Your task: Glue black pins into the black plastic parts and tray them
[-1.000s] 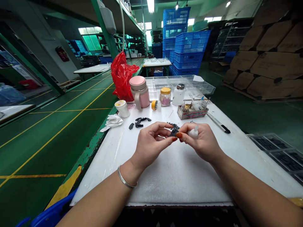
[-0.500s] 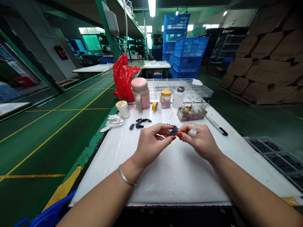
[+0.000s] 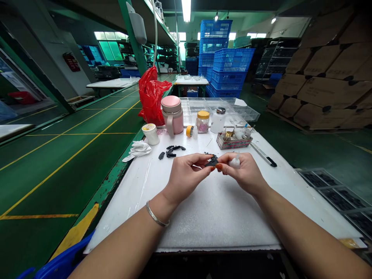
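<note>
Fingers (image 3: 205, 172), barely parted, pinch a black part (image 3: 212, 162).

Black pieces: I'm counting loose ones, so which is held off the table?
The black piece pinched in the left hand, beside the fingertips of the right hand; the other black pieces lie on the white table.

The left forearm (image 3: 128, 236) and right forearm (image 3: 302, 228) are angled inward toward the small black piece (image 3: 212, 162). It is pinched from its left by the left hand (image 3: 184, 174); the right hand (image 3: 245, 172) is curled at its right.
</note>
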The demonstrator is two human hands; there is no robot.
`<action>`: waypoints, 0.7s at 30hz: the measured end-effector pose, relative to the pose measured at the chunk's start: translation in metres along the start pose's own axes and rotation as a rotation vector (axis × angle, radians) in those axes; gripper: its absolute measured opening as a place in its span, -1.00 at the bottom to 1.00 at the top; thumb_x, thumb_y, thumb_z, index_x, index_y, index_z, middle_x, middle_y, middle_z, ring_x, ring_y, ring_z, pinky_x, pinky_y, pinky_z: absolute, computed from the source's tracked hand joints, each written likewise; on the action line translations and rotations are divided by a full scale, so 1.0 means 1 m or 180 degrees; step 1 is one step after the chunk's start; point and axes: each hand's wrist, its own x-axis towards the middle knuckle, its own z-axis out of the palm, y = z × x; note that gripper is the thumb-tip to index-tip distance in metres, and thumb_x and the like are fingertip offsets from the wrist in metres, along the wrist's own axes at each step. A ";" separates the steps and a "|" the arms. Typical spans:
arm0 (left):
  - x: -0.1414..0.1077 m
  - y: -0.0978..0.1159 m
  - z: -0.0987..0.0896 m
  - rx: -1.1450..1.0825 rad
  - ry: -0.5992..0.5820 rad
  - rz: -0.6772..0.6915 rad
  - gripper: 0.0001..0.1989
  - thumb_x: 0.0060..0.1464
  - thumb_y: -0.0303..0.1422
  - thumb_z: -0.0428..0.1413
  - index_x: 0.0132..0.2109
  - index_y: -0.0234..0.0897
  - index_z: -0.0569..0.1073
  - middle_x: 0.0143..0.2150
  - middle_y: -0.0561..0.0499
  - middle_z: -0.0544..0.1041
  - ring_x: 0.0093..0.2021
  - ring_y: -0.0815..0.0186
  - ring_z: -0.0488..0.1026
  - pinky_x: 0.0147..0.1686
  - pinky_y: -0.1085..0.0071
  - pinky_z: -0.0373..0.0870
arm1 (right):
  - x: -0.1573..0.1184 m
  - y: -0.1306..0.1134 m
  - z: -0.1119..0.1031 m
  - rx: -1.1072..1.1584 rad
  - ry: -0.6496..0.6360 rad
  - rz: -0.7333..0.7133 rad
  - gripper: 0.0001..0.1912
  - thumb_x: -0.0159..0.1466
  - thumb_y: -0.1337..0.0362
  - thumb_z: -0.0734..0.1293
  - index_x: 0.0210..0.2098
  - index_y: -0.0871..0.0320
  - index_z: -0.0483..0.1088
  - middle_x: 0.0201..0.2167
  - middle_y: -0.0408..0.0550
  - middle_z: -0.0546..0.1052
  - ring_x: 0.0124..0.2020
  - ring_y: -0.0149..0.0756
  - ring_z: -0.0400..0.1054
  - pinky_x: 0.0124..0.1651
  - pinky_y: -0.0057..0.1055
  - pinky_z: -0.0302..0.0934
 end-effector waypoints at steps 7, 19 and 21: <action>0.000 0.001 -0.001 -0.0165 -0.0020 -0.0111 -0.73 0.00 -0.41 0.31 -0.11 -0.36 0.62 -0.24 -0.09 0.64 -0.26 0.25 0.59 -0.24 0.44 0.56 | 0.000 -0.003 0.001 0.0006 0.0021 0.0006 -0.79 0.15 0.17 0.45 -0.43 0.22 0.54 -0.55 -0.11 0.50 -0.49 -0.38 0.31 -0.41 -0.45 0.14; 0.000 0.000 -0.003 0.0128 -0.0124 -0.0062 -0.79 0.00 -0.41 0.29 -0.17 -0.35 0.64 -0.26 -0.08 0.63 -0.28 0.23 0.58 -0.27 0.44 0.55 | 0.002 0.001 -0.005 0.0306 -0.0329 0.0429 -0.68 0.06 0.05 0.53 -0.45 0.21 0.54 -0.53 -0.06 0.52 -0.50 -0.37 0.28 -0.45 -0.45 0.15; 0.000 0.000 -0.003 0.0236 -0.0128 -0.0020 -0.80 -0.01 -0.41 0.29 -0.17 -0.34 0.64 -0.28 -0.08 0.63 -0.29 0.24 0.58 -0.29 0.45 0.54 | 0.002 0.000 -0.006 0.0292 -0.0378 0.0441 -0.66 0.06 0.03 0.53 -0.46 0.21 0.53 -0.53 -0.05 0.51 -0.49 -0.36 0.28 -0.45 -0.44 0.16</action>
